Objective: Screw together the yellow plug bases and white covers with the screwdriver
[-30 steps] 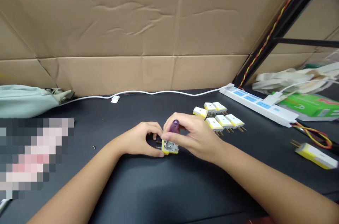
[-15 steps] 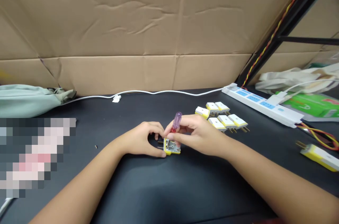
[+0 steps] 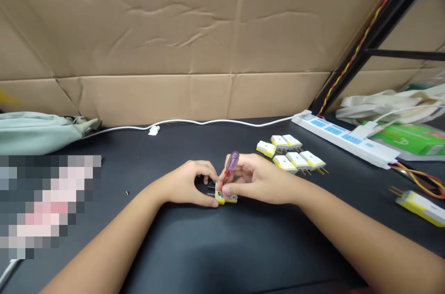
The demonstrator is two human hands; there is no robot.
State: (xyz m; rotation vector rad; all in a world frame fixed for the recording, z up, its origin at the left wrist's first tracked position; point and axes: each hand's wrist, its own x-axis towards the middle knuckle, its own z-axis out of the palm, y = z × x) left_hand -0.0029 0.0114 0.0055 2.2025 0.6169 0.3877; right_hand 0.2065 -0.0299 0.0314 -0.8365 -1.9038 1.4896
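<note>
An opened yellow-and-white plug (image 3: 220, 201) lies on the black table, its prongs facing left. My left hand (image 3: 187, 182) steadies it, thumb at the near left edge and fingers curled around the far side. A screwdriver (image 3: 232, 162) with a see-through purple handle sticks up, slightly tilted, from my right hand (image 3: 255, 180). The right thumb and fingertips come down over the plug's open interior and cover part of it. The screwdriver's tip is hidden, and I cannot tell whether the fingertips pinch a small part too.
Several closed plugs (image 3: 297, 159) are grouped right of my hands. Another plug (image 3: 420, 207) lies at the far right, near a white power strip (image 3: 344, 137). A small screw (image 3: 127, 193) rests left of my left forearm. A white cable (image 3: 208, 122) runs along the cardboard wall (image 3: 167, 97).
My right fingertips have dropped lower and slightly left into the plug, hiding more of its inside. The screwdriver handle has sunk a little with them. My left hand keeps its hold.
</note>
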